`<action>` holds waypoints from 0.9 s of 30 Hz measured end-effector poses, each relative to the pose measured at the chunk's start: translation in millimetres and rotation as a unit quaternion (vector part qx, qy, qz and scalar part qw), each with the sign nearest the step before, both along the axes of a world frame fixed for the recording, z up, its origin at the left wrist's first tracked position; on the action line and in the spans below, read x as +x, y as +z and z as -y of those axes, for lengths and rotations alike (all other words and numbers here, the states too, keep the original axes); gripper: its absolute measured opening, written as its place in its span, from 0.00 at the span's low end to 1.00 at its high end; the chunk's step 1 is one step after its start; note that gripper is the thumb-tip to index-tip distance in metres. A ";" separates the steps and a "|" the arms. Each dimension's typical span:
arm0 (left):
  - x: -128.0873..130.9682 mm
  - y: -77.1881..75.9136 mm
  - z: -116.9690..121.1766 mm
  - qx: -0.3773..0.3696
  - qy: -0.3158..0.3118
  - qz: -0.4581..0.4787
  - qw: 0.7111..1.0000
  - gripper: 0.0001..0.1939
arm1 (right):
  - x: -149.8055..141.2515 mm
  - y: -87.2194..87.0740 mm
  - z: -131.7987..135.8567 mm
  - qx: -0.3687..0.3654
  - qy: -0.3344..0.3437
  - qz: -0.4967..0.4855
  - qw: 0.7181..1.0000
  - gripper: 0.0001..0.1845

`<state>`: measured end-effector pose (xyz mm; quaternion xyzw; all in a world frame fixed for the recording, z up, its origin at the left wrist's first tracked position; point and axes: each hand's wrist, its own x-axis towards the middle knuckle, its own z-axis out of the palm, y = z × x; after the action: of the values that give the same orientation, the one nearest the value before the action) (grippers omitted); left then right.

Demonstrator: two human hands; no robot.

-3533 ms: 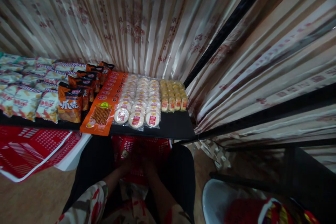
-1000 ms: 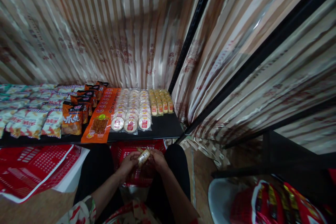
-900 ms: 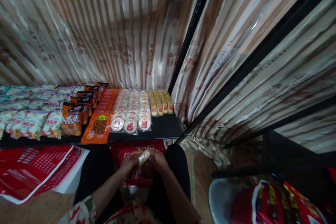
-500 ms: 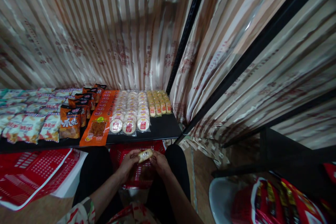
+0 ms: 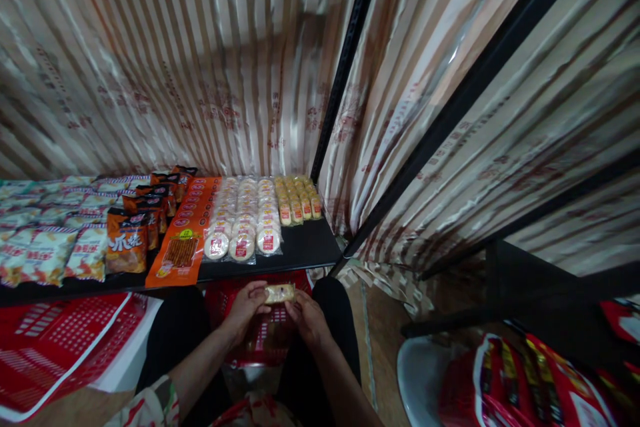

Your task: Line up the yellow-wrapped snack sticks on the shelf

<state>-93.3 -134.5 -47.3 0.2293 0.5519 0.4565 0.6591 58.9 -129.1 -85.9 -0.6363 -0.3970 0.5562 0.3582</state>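
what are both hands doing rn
Left hand: closed on one end of the small wrapped snack.
Right hand: fingers closed on the snack's other end.

Both forearms reach forward and converge, the left hand [image 5: 249, 307] and right hand [image 5: 307, 315] near each other, fingers curled.

There are two hands [image 5: 244, 312] and one small wrapped snack [image 5: 279, 293] between them. On one black shelf [image 5: 310, 245] I count one long orange snack bag [image 5: 183, 243], at least four orange and black bags [image 5: 127, 243], three rows of round wrapped crackers [image 5: 243, 246] and four rows of little yellow packs [image 5: 296, 212], but the white snack bags [image 5: 86, 252] are too many to count. Under it are two red baskets [image 5: 65, 340].
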 end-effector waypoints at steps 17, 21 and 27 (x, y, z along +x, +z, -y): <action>10.4 17.3 -18.3 0.039 -0.078 -0.048 0.995 0.16 | 20.6 17.2 3.1 -0.034 -0.188 -0.350 0.917 0.18; 12.9 17.3 -21.8 0.058 -0.078 -0.036 0.995 0.16 | 22.7 22.1 4.7 -0.025 -0.180 -0.371 0.911 0.16; 16.7 19.1 -23.9 0.076 -0.083 -0.030 0.993 0.14 | 27.0 29.7 6.0 -0.031 -0.178 -0.386 0.905 0.19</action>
<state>-76.6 -110.6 -28.2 0.3371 0.5140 0.4343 0.6584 85.9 -135.1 -56.2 -0.4425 -0.0903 0.6976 0.5562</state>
